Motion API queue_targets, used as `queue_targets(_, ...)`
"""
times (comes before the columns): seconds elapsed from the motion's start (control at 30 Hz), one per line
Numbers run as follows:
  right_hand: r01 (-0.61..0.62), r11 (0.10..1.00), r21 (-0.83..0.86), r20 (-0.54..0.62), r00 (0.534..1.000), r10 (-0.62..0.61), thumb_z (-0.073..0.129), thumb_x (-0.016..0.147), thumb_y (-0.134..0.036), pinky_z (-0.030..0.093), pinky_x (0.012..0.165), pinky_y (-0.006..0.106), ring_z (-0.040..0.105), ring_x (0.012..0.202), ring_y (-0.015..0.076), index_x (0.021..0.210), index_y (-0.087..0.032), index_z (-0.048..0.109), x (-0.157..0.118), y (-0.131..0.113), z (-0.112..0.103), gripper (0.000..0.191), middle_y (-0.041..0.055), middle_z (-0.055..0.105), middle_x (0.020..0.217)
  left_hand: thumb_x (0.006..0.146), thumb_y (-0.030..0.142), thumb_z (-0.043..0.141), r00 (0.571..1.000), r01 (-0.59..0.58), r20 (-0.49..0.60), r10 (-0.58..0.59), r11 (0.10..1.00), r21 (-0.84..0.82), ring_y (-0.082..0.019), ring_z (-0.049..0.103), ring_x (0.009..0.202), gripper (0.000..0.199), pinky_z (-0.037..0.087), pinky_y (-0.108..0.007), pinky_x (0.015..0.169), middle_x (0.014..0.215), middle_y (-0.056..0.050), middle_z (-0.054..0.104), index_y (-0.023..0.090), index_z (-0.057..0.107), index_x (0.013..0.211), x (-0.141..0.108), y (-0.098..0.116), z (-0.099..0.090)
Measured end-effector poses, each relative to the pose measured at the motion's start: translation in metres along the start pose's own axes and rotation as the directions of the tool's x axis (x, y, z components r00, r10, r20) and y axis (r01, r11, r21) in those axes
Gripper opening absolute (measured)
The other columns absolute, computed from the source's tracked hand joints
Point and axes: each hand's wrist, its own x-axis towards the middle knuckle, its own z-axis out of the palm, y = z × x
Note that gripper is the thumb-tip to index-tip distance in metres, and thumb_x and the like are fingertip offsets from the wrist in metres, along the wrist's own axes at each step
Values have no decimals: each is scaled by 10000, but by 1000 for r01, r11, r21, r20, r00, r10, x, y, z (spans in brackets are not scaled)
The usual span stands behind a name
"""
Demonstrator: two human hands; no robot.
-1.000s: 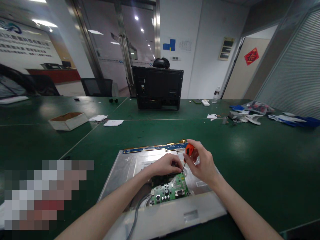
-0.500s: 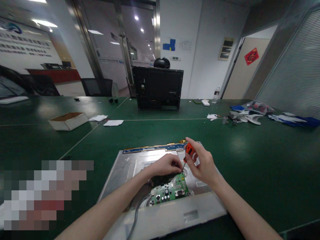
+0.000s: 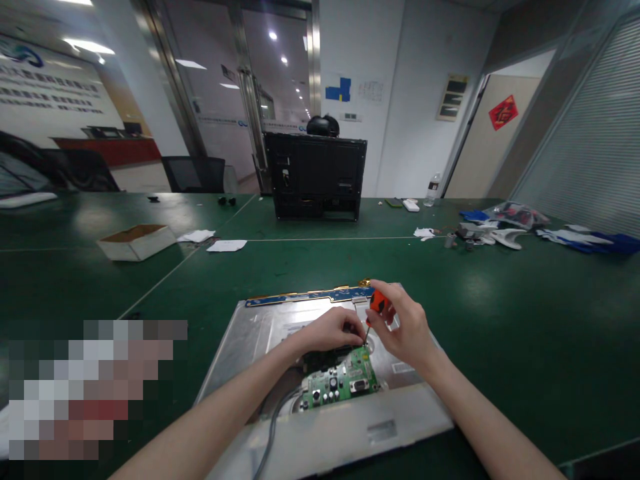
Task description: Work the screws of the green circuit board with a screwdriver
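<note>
Since the frame of half a second ago, the orange screwdriver (image 3: pixel 379 301) has turned a little, so that its black marks show differently, and the fingers of the right hand (image 3: pixel 404 328) have shifted slightly with it; the left hand (image 3: pixel 337 330) has stayed in its place. The landmark for all places here is the green circuit board (image 3: pixel 343 381). Nearest, in front of this board and to its left, a grey cable (image 3: pixel 273 427) runs over the near edge of the metal panel (image 3: pixel 260 327). The board lies on this panel, around its middle. At the board's far corner, the right hand holds the screwdriver by its handle, with the shaft tilted and the tip pointing down to this corner. The left hand is just beside the tip, its fingers bent and narrow; I cannot tell whether they pinch some small part. Beyond the board, along the panel's far edge, is a blue strip board (image 3: pixel 310 298). Farther on the green bench (image 3: pixel 500 320), a white box (image 3: pixel 137 248) is well left of the board, and a black monitor (image 3: pixel 315 175) stands upright far behind it.
</note>
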Motion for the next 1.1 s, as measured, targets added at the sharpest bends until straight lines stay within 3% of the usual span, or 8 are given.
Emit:
queue_targets(0.17, 10, 1000, 27, 16, 1000, -10, 462, 874, -171, 471, 532, 240, 546, 607, 117, 1345, -219, 372, 1, -3, -2, 482, 27, 580, 848, 715, 134, 668, 1000, -7, -2, 7, 1000, -12, -123, 553, 658, 28, 423, -206, 648, 671, 25, 632, 147, 684, 733, 0, 4, -1)
queue_targets(0.53, 27, 999, -24, -38, 999, -28, 576, 846, -187, 416, 471, 209, 450, 499, 78, 1221, -250, 460, 1, 0, 0, 398, -14, 525, 789, 717, 138, 655, 1000, -7, -10, 7, 1000, -6, -144, 575, 701, 79, 431, -226, 683, 729, 5, 653, 142, 691, 787, -1, 1, 0)
queue_targets(0.8, -5, 999, 42, 22, 1000, 4, 464, 877, -178, 472, 516, 237, 555, 603, 114, 1335, -234, 382, -1, -2, -1, 468, 32, 589, 873, 712, 136, 661, 1000, -14, -9, 14, 1000, 0, -128, 555, 660, 29, 416, -212, 639, 683, 20, 639, 147, 681, 730, 0, 2, 0)
queue_targets(1.1, 38, 999, -28, -62, 997, -39, 577, 850, -220, 409, 476, 208, 439, 491, 82, 1216, -259, 476, 1, 0, 1, 382, -24, 533, 755, 718, 129, 656, 1000, 7, -7, -7, 1000, 19, -135, 567, 693, 97, 431, -211, 660, 715, 11, 656, 150, 701, 801, 0, 0, 0)
